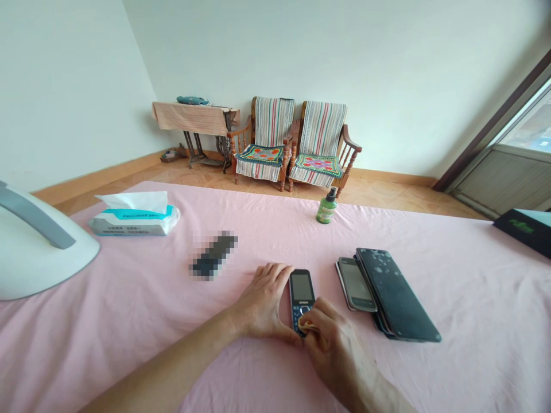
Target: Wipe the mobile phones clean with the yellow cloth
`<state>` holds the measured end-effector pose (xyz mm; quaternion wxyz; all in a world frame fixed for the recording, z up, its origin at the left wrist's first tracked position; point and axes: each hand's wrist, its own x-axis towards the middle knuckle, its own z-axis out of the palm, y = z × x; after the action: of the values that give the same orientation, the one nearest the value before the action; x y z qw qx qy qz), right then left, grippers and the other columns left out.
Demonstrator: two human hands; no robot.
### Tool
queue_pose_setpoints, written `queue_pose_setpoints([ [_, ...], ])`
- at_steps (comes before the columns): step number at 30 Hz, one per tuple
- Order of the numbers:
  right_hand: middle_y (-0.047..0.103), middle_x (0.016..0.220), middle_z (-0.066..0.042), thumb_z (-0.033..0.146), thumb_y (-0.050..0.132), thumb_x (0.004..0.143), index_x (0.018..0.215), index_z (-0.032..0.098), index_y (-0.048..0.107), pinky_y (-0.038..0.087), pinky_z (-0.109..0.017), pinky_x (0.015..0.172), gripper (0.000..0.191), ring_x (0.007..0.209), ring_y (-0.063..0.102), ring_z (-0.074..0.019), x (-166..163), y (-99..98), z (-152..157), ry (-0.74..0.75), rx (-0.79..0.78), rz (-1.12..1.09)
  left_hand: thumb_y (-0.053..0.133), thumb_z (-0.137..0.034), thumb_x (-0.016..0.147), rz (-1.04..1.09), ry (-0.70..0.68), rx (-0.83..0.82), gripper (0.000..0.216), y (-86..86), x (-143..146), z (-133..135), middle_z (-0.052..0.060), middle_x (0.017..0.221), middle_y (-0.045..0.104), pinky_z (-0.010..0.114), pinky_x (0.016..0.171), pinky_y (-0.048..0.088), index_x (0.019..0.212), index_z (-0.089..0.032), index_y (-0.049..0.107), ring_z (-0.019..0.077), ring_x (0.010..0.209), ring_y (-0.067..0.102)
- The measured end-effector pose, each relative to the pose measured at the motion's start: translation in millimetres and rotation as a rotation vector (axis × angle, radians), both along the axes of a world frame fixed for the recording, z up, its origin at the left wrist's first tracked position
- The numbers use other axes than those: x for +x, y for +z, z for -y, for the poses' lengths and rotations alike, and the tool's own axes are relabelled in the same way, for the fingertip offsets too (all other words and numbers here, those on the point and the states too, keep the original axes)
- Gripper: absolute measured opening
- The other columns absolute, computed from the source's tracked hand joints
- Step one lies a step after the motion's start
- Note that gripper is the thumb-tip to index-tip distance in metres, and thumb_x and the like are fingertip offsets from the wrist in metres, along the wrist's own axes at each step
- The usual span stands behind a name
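Note:
A dark keypad mobile phone (302, 287) lies face up on the pink sheet, its lower keys partly covered. My left hand (262, 301) grips it along its left side, fingers at the top corner and thumb by the bottom edge. Over the keypad, my right hand (329, 338) is closed in a pinch on a small crumpled cream-yellow wad (307, 326), which looks like cloth or tissue and is pressed against the keys. To the right of my hands lie a small grey-screened phone (356, 284) and a larger black phone (398, 295), each resting on other flat devices.
A green spray bottle (326, 207) stands near the sheet's far edge. At left are a tissue pack (135, 221), a pixelated dark object (213, 255) and a white appliance (38, 246). A black box (523, 229) sits far right. Beyond are two wooden armchairs (275, 137) and a cloth-covered sewing table (193, 117).

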<state>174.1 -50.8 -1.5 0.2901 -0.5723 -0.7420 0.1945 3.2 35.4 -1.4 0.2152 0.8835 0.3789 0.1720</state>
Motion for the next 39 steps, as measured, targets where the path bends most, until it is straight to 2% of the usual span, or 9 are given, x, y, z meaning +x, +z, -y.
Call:
queue_pose_setpoints([
  [4,0.052,0.072,-0.001,0.0,0.045,0.07,0.07,0.018,0.058,0.027,-0.026,0.055,0.022,0.062,0.049,-0.0135,1.5,0.0,-1.4,-0.015,-0.003,0.02,0.076,-0.065,0.043,0.007,-0.006,0.007,0.11,-0.7,-0.1,-0.2,0.012,0.128,0.046,0.052,0.102,0.029,0.134,-0.022,0.032,0.035,0.116,0.042],
  [9,0.054,0.075,-0.002,-0.001,0.045,0.071,0.072,0.018,0.06,0.029,-0.026,0.059,0.025,0.067,0.05,-0.0151,-2.4,0.2,-1.1,0.053,0.024,-0.014,0.077,-0.063,0.043,0.0,0.009,0.014,0.109,-1.2,0.1,0.4,0.012,0.127,0.046,0.052,0.102,0.029,0.134,-0.022,0.032,0.0346,0.116,0.042],
  [14,0.053,0.072,-0.002,-0.001,0.046,0.07,0.069,0.018,0.059,0.028,-0.026,0.057,0.023,0.065,0.048,-0.0146,-4.2,-0.5,-1.3,0.009,0.015,-0.022,0.077,-0.062,0.044,-0.003,0.003,0.026,0.108,-0.9,1.0,0.7,0.012,0.127,0.046,0.051,0.102,0.03,0.133,-0.021,0.033,0.0338,0.115,0.043],
  [18,0.054,0.076,-0.003,-0.002,0.044,0.071,0.071,0.018,0.06,0.029,-0.027,0.06,0.026,0.068,0.049,-0.0153,-5.5,-0.1,-2.5,0.062,0.03,-0.023,0.077,-0.061,0.043,-0.016,0.006,0.033,0.108,-0.6,1.3,1.2,0.012,0.128,0.046,0.051,0.102,0.03,0.133,-0.02,0.033,0.0338,0.116,0.042],
  [23,0.053,0.072,-0.002,-0.002,0.046,0.07,0.068,0.018,0.06,0.028,-0.026,0.057,0.024,0.065,0.049,-0.0146,-4.9,2.8,-1.9,0.018,0.0,-0.023,0.076,-0.061,0.045,-0.015,0.006,0.024,0.106,-0.2,1.1,0.9,0.012,0.127,0.046,0.051,0.102,0.03,0.133,-0.021,0.033,0.0341,0.116,0.043],
  [28,0.054,0.077,-0.003,-0.002,0.045,0.071,0.073,0.018,0.062,0.031,-0.027,0.06,0.027,0.069,0.05,-0.0157,-5.9,0.0,-1.9,0.071,0.024,-0.029,0.077,-0.061,0.044,-0.021,0.017,0.019,0.106,0.7,1.2,1.2,0.012,0.128,0.046,0.051,0.102,0.029,0.133,-0.022,0.033,0.0342,0.116,0.042],
  [33,0.053,0.072,-0.002,-0.002,0.047,0.069,0.068,0.018,0.06,0.029,-0.026,0.057,0.024,0.065,0.05,-0.0147,-3.6,1.8,-2.0,0.006,0.011,-0.003,0.077,-0.062,0.044,-0.008,0.005,0.026,0.107,-0.5,0.5,1.3,0.012,0.128,0.046,0.051,0.102,0.03,0.133,-0.021,0.034,0.0342,0.116,0.042],
  [39,0.054,0.076,-0.003,-0.002,0.044,0.071,0.073,0.018,0.063,0.031,-0.026,0.059,0.028,0.068,0.05,-0.0153,-5.3,2.6,-1.0,0.058,0.017,-0.017,0.077,-0.064,0.043,-0.005,0.012,0.022,0.108,0.1,1.0,0.6,0.012,0.128,0.046,0.052,0.102,0.03,0.133,-0.022,0.034,0.0347,0.116,0.042],
])
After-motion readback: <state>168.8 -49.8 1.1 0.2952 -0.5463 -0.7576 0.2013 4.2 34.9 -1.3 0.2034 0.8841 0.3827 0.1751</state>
